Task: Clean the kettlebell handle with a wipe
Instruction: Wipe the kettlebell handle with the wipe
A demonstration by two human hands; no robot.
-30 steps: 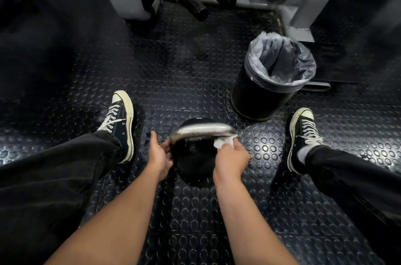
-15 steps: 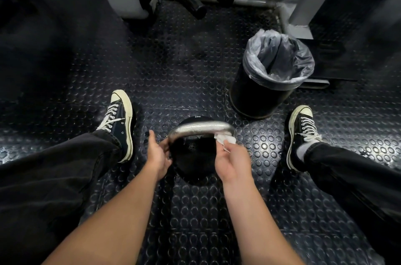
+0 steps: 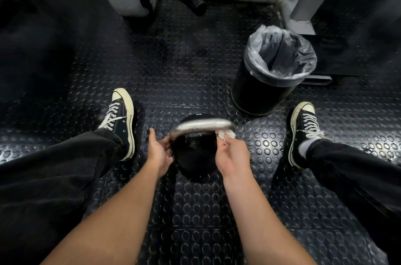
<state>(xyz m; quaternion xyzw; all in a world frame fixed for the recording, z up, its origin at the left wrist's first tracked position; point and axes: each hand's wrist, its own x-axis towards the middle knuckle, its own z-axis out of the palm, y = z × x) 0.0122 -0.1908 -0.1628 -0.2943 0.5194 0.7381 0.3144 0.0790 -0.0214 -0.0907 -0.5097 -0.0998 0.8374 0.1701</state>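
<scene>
Right hand (image 3: pixel 233 154) is pinching the wipe (image 3: pixel 225 134) against the right end of the kettlebell handle (image 3: pixel 201 125); left hand (image 3: pixel 159 150) is gripping its left end. Kettlebell (image 3: pixel 195 156) is sitting on the floor between the feet, wiping looking mid-way, handle's middle and left probably left to do.

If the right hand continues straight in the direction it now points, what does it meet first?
The right hand, pinching the white wipe, would most likely meet the right end of the silver metal kettlebell handle first. The wipe already seems to touch it, though depth is unclear.
</scene>
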